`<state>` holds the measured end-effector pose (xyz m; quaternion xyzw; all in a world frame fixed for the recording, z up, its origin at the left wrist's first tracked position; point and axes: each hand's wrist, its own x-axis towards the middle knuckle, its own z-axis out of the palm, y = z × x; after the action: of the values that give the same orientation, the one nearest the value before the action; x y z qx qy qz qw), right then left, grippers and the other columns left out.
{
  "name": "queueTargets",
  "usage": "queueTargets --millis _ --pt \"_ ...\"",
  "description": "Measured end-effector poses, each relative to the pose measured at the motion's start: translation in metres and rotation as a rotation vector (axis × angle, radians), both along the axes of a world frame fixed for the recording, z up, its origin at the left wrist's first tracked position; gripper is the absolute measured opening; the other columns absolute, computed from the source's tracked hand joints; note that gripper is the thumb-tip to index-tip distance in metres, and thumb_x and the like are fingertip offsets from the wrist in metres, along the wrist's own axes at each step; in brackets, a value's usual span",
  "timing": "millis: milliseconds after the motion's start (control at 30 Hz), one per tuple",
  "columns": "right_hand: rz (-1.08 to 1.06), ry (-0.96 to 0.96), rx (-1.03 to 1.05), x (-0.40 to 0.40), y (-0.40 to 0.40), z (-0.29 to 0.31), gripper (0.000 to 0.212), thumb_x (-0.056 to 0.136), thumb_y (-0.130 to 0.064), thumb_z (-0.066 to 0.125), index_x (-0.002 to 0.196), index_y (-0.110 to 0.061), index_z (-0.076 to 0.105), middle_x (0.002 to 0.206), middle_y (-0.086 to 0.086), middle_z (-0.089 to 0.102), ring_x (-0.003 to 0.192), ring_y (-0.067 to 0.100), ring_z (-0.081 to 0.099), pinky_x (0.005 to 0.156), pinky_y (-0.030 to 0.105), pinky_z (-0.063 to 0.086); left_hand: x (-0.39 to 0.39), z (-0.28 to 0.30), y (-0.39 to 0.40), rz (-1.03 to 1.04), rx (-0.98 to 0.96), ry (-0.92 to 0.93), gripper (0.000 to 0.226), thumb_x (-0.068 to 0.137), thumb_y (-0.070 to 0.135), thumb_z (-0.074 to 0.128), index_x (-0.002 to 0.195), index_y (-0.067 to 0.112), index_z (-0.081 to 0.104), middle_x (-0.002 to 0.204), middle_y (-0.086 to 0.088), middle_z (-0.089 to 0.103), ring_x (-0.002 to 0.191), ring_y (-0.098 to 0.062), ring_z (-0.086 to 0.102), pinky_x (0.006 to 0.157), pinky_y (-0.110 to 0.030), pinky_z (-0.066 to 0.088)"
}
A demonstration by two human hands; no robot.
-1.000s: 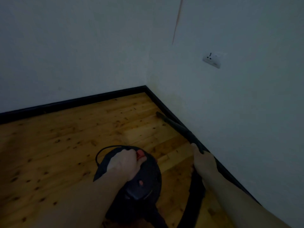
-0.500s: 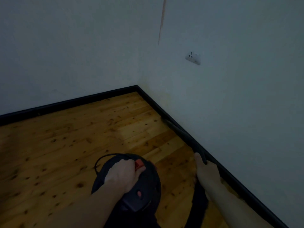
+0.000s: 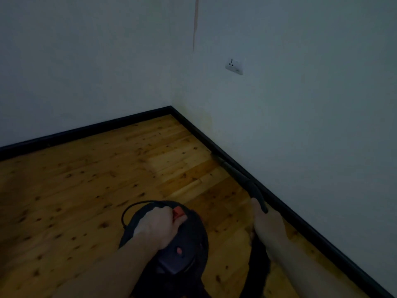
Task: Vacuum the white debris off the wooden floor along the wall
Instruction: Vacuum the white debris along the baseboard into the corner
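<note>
Beside the black skirting board point(image 3: 300, 220) of the right-hand wall point(image 3: 311, 125): one black nozzle point(image 3: 236, 175), slim, lying low along the board's foot, tip pointing toward the room corner. Right hand point(image 3: 266, 220) grasps the nozzle's near end, fingers curled round it. Black hose point(image 3: 258, 261) trails back from that hand. Away from the board, on the wooden floor point(image 3: 75, 201): one round black vacuum canister point(image 3: 189, 239) with red switch point(image 3: 178, 214); left hand point(image 3: 159, 226) clenched round its top handle. White socket point(image 3: 234, 66) mounted on the wall above the board. White debris not discernible in the dim light.
</note>
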<state>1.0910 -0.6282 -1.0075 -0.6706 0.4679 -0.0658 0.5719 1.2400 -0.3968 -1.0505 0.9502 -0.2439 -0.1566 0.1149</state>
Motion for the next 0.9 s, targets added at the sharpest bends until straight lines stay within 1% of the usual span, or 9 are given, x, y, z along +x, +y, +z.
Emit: queueTargets --millis 133,267,333,400,467,533,667,767,900 --pt "0.043 0.004 0.043 -0.015 0.011 0.002 0.059 0.103 -0.058 0.051 0.068 -0.01 0.053 0.058 0.015 0.055 0.052 0.026 0.055 0.053 0.033 0.047 -0.024 0.002 0.007 -0.006 0.006 -0.01 0.05 0.1 0.071 0.037 0.082 0.025 0.046 0.084 0.002 0.056 0.072 -0.019 0.055 0.064 -0.035 0.046" --pt "0.115 -0.012 0.047 -0.029 0.031 0.003 0.056 0.103 -0.057 0.053 0.07 -0.011 0.051 0.054 0.009 0.051 0.048 0.024 0.051 0.055 0.036 0.047 -0.043 0.003 0.015 0.01 0.003 -0.002 0.052 0.1 0.071 0.038 0.08 0.024 0.048 0.083 0.0 0.059 0.072 -0.02 0.058 0.064 -0.036 0.048" --pt "0.144 -0.013 0.029 -0.041 0.042 -0.001 0.053 0.103 -0.055 0.054 0.073 -0.011 0.052 0.054 0.006 0.051 0.049 0.024 0.053 0.056 0.037 0.048 -0.058 0.001 0.021 0.023 0.011 0.005 0.053 0.099 0.072 0.038 0.083 0.023 0.049 0.088 -0.002 0.062 0.078 -0.023 0.062 0.068 -0.037 0.052" --pt "0.177 -0.018 0.028 -0.054 0.05 -0.002 0.052 0.104 -0.053 0.054 0.071 -0.013 0.05 0.051 0.004 0.049 0.047 0.024 0.051 0.054 0.036 0.047 -0.076 -0.001 0.026 0.03 0.016 0.003 0.053 0.099 0.073 0.038 0.086 0.023 0.051 0.095 -0.005 0.065 0.086 -0.025 0.065 0.074 -0.038 0.053" --pt "0.21 -0.025 0.023 -0.07 0.058 -0.002 0.053 0.104 -0.051 0.054 0.068 -0.014 0.046 0.05 0.004 0.047 0.048 0.024 0.048 0.056 0.037 0.045 -0.096 0.001 0.031 0.027 0.022 -0.002 0.052 0.099 0.072 0.037 0.09 0.023 0.051 0.101 -0.006 0.066 0.091 -0.026 0.065 0.074 -0.037 0.051" --pt "0.225 -0.033 0.012 -0.078 0.063 -0.005 0.054 0.104 -0.051 0.055 0.066 -0.014 0.045 0.052 0.005 0.048 0.049 0.023 0.049 0.058 0.038 0.045 -0.107 -0.001 0.035 0.027 0.027 -0.001 0.052 0.099 0.072 0.037 0.092 0.023 0.051 0.102 -0.006 0.066 0.092 -0.026 0.065 0.072 -0.037 0.047" --pt "0.243 -0.012 0.047 -0.099 0.076 -0.002 0.056 0.105 -0.051 0.053 0.065 -0.012 0.05 0.053 0.007 0.05 0.048 0.024 0.051 0.052 0.033 0.047 -0.134 0.002 0.045 0.036 0.047 0.027 0.053 0.099 0.073 0.036 0.09 0.023 0.052 0.093 -0.003 0.062 0.085 -0.025 0.063 0.069 -0.038 0.048" --pt "0.261 0.012 0.054 -0.112 0.079 -0.004 0.058 0.104 -0.056 0.053 0.066 -0.011 0.051 0.053 0.008 0.051 0.045 0.023 0.052 0.051 0.032 0.047 -0.15 0.004 0.05 0.048 0.045 -0.001 0.054 0.099 0.074 0.035 0.091 0.023 0.053 0.097 -0.004 0.065 0.088 -0.025 0.064 0.07 -0.038 0.048" --pt "0.22 -0.031 -0.01 -0.123 0.08 -0.003 0.047 0.105 -0.051 0.052 0.074 -0.016 0.047 0.054 0.001 0.047 0.034 0.009 0.046 0.04 0.019 0.038 -0.166 0.002 0.058 0.082 0.02 -0.041 0.054 0.098 0.075 0.035 0.088 0.025 0.052 0.091 -0.001 0.062 0.084 -0.023 0.063 0.07 -0.037 0.051"
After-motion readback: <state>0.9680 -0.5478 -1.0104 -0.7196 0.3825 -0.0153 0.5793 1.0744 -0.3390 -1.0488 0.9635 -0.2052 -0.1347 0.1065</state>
